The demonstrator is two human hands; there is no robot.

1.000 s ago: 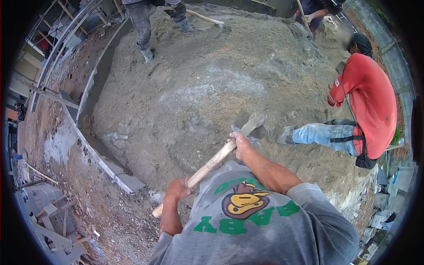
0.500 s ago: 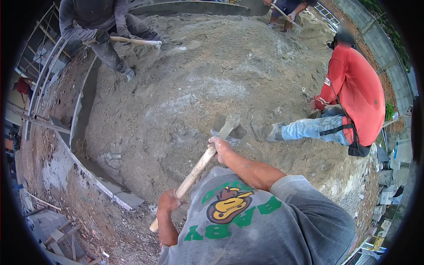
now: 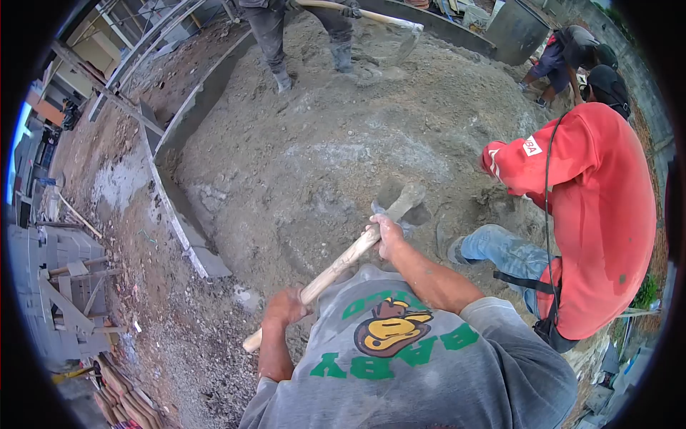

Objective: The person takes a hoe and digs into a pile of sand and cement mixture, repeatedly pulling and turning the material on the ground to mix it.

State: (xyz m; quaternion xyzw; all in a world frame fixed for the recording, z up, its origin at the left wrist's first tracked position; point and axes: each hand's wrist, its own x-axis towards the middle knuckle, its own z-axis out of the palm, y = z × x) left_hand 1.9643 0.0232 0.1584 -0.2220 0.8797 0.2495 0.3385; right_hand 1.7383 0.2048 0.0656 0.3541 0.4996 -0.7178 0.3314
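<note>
My left hand [image 3: 287,307] is closed around the lower part of the pale wooden handle of a hoe [image 3: 337,269]. Farther up the same handle, close to the head, my right hand [image 3: 388,236] grips it. The handle slants across in front of my grey shirt [image 3: 393,357]. At its far end the grey metal blade [image 3: 390,190] rests at the surface of a broad heap of grey-brown sandy mix [image 3: 307,171]. Part of the blade is hidden behind the handle end.
Close on my right bends a person in a red top [image 3: 600,214]. Ahead, another person holds a hoe [image 3: 357,12]; a third person [image 3: 572,57] bends at the far right. Grey boards [image 3: 182,214] edge the heap on the left. Wooden pieces [image 3: 78,286] lie beyond.
My view has turned left, so the surroundings appear shifted right. The person in red leans lower and appears closer. My hands keep their hold on the hoe, with little change.
</note>
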